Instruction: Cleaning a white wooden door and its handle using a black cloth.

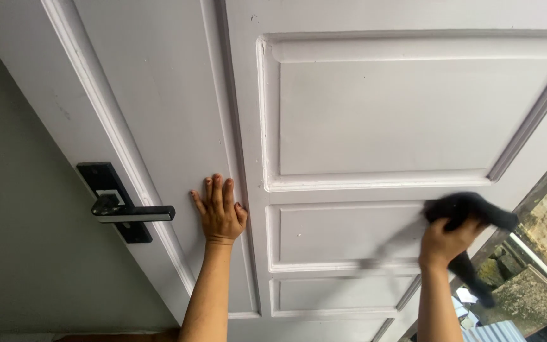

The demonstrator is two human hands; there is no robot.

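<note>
Door, white, panelled, fills most of the head view and runs steeply away from me. My left hand lies flat against its vertical stile, between the edge of the door and the recessed panels. All the fingers of this hand are stretched out straight and held close together, pointing up the door, with the thumb set off to the right; the palm presses on the painted surface and grips nothing.

My right hand is raised at the right side of the door, level with the second panel from the top. Its fingers are curled tight around a black cloth. The cloth is bunched above the hand, and a loose end hangs down past the wrist. The bunched part sits against the right end of that panel, at or just beside its raised moulding; it is blurred, so I cannot tell exactly how much of it touches the paint.

Black lever handle on a black backplate is mounted on the door edge, left of my left hand and apart from it. Grey wall stands further left. Outdoor rubble and a corrugated sheet show beyond the right edge of the door.
</note>
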